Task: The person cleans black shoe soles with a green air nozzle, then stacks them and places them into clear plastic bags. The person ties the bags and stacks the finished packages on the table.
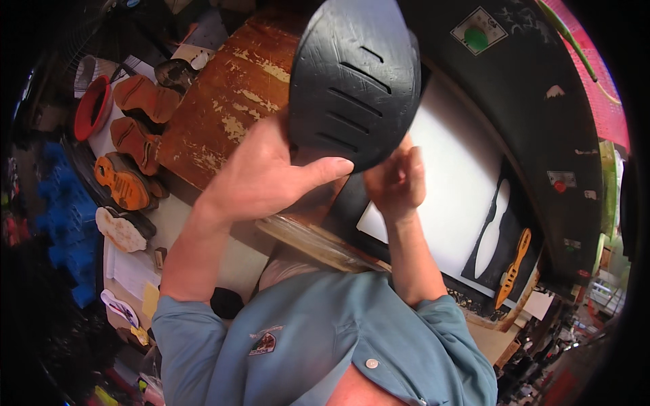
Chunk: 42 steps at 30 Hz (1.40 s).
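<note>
A black sole-shaped piece [355,101] with a rounded end and several narrow slots is raised in front of me, its top cut off by the picture's edge. My left hand [261,172] grips it at the lower left, the thumb lying across the front of its lower rim; the other fingers are hidden behind it. Close behind the lower right rim is my right hand [396,179], its fingers curled and slightly blurred. The black piece covers part of that hand, so what its fingers hold, if anything, does not show.
A worn brown wooden board [227,101] lies beyond my left arm. Orange sole-shaped forms [122,183] and a red bowl [93,108] stand at the left, near blue crates [68,216]. At right lie a white sheet [440,176], a white template [493,230] and a slotted orange template [514,271].
</note>
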{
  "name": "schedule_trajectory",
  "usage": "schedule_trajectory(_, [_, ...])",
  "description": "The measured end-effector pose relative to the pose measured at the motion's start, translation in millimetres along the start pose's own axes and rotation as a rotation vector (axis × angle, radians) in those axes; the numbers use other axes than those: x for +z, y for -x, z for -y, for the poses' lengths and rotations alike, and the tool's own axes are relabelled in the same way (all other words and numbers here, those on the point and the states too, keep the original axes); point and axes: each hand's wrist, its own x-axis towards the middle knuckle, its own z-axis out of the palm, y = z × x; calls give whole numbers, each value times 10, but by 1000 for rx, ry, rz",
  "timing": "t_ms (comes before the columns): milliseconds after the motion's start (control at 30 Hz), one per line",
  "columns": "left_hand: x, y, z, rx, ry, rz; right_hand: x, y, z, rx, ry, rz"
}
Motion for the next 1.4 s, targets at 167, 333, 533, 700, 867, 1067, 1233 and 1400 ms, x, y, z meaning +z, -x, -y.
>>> schedule_trajectory(167, [-124,75,142,-5,-548,-42,-416,-219,330,-226,427,-218])
schedule_trajectory(333, [42,-108,748,92,-862,-5,-632,-131,-11,149,1000,-176])
schedule_trajectory(533, [48,-97,871,156,-878,-45,-693,-85,-136,141,809,-347])
schedule_trajectory(700, [127,-78,890,121,-866,-73,-480,-126,-438,78,794,-298])
schedule_trajectory(867, [184,-5,993,221,-823,-129,-426,-45,-548,104,767,-304])
schedule_trajectory(1067, [165,-28,1001,194,-750,-208,-379,-44,-496,204,470,-503])
schedule_trajectory(1233, [304,47,711,50,-554,-309,-81,7,-498,234,-57,-461])
schedule_trajectory(1400, [441,131,367,-151,73,-356,127,-145,-169,176,-16,-420])
